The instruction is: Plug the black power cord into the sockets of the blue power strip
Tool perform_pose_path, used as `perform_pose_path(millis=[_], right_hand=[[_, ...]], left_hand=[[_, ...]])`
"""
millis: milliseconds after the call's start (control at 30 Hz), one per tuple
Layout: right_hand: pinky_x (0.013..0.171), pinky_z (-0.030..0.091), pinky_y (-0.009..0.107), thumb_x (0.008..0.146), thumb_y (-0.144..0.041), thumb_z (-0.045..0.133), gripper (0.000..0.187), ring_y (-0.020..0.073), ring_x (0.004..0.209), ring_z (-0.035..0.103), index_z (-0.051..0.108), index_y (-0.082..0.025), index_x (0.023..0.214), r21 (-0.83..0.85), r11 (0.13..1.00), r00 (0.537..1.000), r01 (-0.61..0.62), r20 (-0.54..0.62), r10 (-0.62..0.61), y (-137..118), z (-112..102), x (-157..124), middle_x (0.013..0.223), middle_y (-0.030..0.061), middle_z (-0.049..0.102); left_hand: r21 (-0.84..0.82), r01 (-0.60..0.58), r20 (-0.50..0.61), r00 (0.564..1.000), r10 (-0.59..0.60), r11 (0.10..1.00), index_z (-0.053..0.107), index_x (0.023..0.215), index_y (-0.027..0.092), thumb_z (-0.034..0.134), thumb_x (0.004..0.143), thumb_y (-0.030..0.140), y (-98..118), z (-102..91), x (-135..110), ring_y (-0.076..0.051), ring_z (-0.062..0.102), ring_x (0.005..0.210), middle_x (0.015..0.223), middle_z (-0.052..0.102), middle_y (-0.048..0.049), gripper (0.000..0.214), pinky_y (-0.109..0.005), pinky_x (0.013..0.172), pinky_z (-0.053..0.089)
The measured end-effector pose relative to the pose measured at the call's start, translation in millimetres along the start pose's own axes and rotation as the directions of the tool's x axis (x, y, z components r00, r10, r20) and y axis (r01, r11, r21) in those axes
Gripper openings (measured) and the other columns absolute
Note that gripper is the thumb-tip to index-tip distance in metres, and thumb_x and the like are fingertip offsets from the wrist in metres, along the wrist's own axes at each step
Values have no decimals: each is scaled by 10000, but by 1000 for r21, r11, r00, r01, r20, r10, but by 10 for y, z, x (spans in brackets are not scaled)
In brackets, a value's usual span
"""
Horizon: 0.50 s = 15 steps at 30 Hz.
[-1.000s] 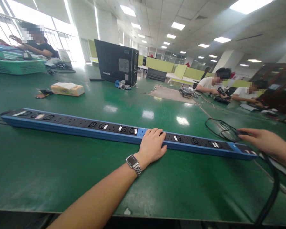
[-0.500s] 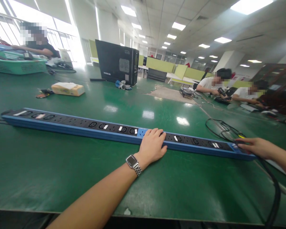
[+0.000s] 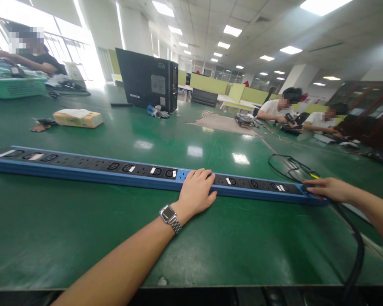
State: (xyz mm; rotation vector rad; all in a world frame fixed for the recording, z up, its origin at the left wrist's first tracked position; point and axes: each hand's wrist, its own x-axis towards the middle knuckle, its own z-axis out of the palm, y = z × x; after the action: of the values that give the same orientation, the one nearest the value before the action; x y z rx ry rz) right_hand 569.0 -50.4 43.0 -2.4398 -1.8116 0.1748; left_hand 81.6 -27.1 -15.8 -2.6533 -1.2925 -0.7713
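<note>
A long power strip with a blue casing and black sockets lies across the green table, small white labels on its face. My left hand, wearing a watch at the wrist, is laid over the strip near its blue socket. Its fingers reach the far edge, and the thumb rests at the near side. My right hand is closed around the strip's right end; some of its fingertips are hidden. From beneath this hand a thick black cable runs down past the table edge.
Behind the right end lies a coiled thin cable. Farther back are a black computer tower, gloves, a tissue pack and a green basket. One person sits at far left, two at far right.
The whole view has shifted slightly, so the strip and table objects appear farther left. Both hands keep their places on the strip.
</note>
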Motion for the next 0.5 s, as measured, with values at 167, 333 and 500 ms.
perform_pose_path(millis=[167,333,500], right_hand=[[501,370,266,813,-339,540,528,163,494,539,594,-94,1278,55,984,952,-167,268,146,-269,-75,28,481,27,582],[442,370,274,828,-413,502,554,149,414,469,547,-152,1315,188,966,980,-176,130,153,-219,101,-174,506,-7,534],[474,453,316,835,-499,451,579,155,414,518,481,-226,1344,286,949,983,-136,-81,165,-183,408,-420,810,54,655]], left_hand=[[0,-7,2,1000,7,1000,549,1247,169,549,829,397,-8,-5,-4,-270,444,1225,1325,545,-94,477,-430,1052,321],[-2,-14,12,1000,14,1000,542,1254,175,545,831,397,-10,-16,-9,-270,439,1235,1334,534,-98,478,-423,1055,314],[-2,-15,9,1000,15,1000,546,1246,178,547,827,399,-11,-14,-12,-271,442,1231,1332,536,-100,473,-427,1049,319]])
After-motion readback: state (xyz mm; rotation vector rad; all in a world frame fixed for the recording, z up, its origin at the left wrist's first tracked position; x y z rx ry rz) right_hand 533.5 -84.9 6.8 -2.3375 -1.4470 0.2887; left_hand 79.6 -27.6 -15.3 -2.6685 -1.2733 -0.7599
